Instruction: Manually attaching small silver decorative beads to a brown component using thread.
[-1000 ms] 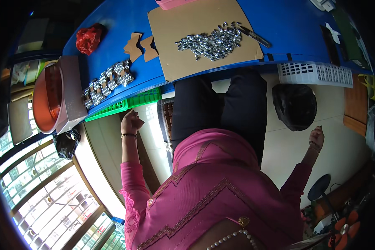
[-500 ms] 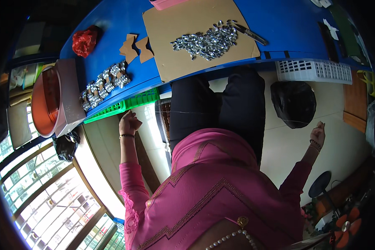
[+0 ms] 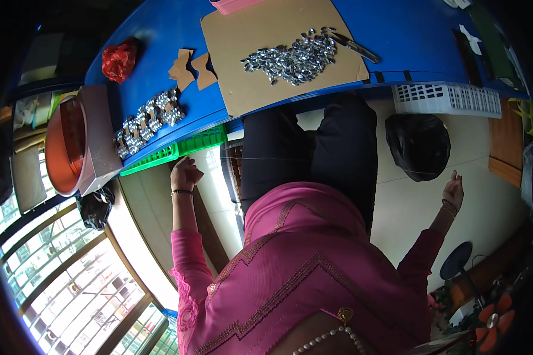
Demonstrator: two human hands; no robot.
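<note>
A thin pale thread [image 3: 266,158] runs across my lap, stretched between my two hands. My left hand [image 3: 185,173] is held out to the left, just below the table edge, its fingers curled closed on one end. A small brown flat bit shows by those fingers, too small to name. Far out to the right, my right hand [image 3: 453,192] is closed in a pinch at the thread's other end, fingertips pointing up. On a cardboard sheet [image 3: 231,56] on the table lies a pile of silvery faceted beads [image 3: 293,62], with metal tweezers [image 3: 355,47] at its right.
Bundles of strung silver beads [image 3: 151,118] lie at the blue table's [image 3: 385,35] left front, near brown card cutouts [image 3: 183,70] and a red plastic bag [image 3: 118,61]. Below the edge are a green basket [image 3: 201,141], a white basket [image 3: 447,100] and a black bag [image 3: 417,147].
Both arms stay stretched apart with the thread between them. The fingers of my right hand have shifted slightly upward.
</note>
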